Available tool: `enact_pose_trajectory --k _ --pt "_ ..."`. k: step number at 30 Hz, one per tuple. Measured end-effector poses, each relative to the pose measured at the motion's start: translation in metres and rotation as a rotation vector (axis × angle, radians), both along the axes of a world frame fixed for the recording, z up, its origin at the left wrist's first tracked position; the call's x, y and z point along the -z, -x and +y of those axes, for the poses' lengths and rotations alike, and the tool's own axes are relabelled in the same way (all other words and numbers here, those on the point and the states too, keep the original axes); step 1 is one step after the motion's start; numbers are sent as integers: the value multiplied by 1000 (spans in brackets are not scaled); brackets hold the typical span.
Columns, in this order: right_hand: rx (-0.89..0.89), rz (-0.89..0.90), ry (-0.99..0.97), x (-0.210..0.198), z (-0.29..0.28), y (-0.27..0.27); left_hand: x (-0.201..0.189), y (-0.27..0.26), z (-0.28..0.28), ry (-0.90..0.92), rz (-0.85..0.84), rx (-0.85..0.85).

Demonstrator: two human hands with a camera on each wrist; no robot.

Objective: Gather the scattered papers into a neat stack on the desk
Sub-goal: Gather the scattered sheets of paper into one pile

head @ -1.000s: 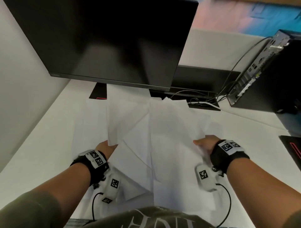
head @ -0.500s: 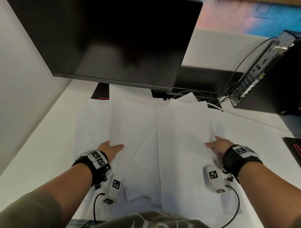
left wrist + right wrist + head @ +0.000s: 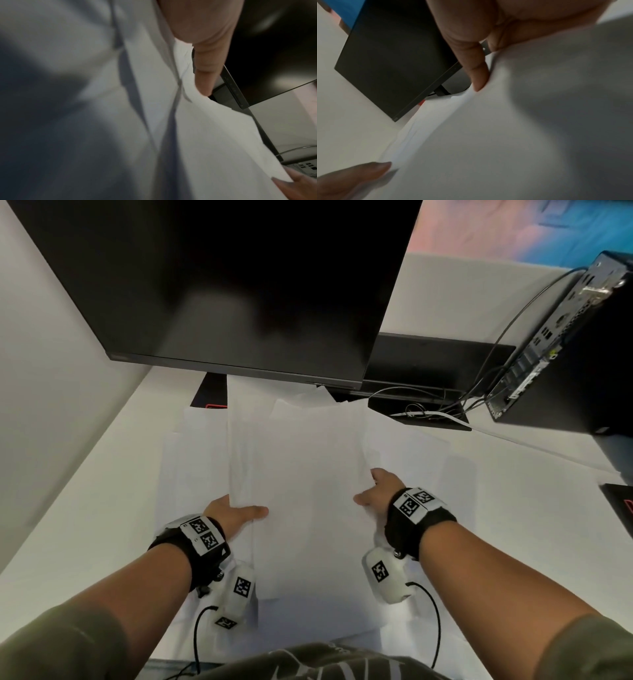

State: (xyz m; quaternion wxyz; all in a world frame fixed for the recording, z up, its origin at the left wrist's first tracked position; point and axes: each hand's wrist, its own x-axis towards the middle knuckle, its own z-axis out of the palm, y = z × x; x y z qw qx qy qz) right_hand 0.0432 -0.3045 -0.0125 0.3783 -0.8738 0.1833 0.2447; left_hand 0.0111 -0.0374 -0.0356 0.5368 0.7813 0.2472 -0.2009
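A bunch of white papers [image 3: 308, 474] is held between my two hands in front of the monitor, its sheets unevenly overlapped. My left hand [image 3: 236, 513] pinches the bunch's left edge, thumb on top. My right hand [image 3: 376, 494] pinches the right edge the same way. The left wrist view shows the thumb [image 3: 205, 60] lying on the papers [image 3: 205, 135]. In the right wrist view the thumb [image 3: 477, 75] presses on the papers [image 3: 505, 135]. More loose sheets [image 3: 191, 446] lie flat on the white desk [image 3: 85, 525] under and beside the bunch.
A large black monitor [image 3: 239, 285] hangs close over the far ends of the sheets. A black computer case [image 3: 582, 354] stands at the right with cables [image 3: 428, 409] running to it. A dark pad [image 3: 620, 501] lies at the right edge. A wall bounds the desk on the left.
My right hand has moved left toward the left hand, sliding its sheets over the middle ones. The two bunches have closed into one narrower overlapped bunch.
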Motion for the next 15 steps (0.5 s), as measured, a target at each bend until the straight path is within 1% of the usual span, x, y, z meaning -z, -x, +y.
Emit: enact_pose_trajectory --k 2,4,5,6,7,8,9,10,11,13,14,15 --pt "70 -4 -105 -2 1 1 3 -1 2 -27 -3 22" --pt "245 -89 -120 -1 -14 -1 5 -3 4 -70 0 59" --pt "351 -128 -72 -4 -26 1 5 -3 4 -85 -1 71" --pt "390 -149 58 -4 -39 5 6 -3 4 -91 -2 72" --pt "370 -114 178 -5 -51 11 6 -3 4 -93 -7 64" --pt "311 -55 211 -8 -57 18 6 -3 3 -94 -11 58" --pt "228 15 235 -2 -64 21 6 -3 2 -100 -12 53" --pt "212 96 227 1 -67 23 5 -3 2 -109 -15 55" --pt "233 126 180 2 -69 23 4 -3 1 -117 -17 61" --pt "277 105 97 5 -78 20 4 -3 1 -131 -12 75" --pt "250 116 133 3 -82 22 3 -3 1 -137 -8 81" --pt "147 166 257 3 -89 24 4 -3 1 -141 -5 81"
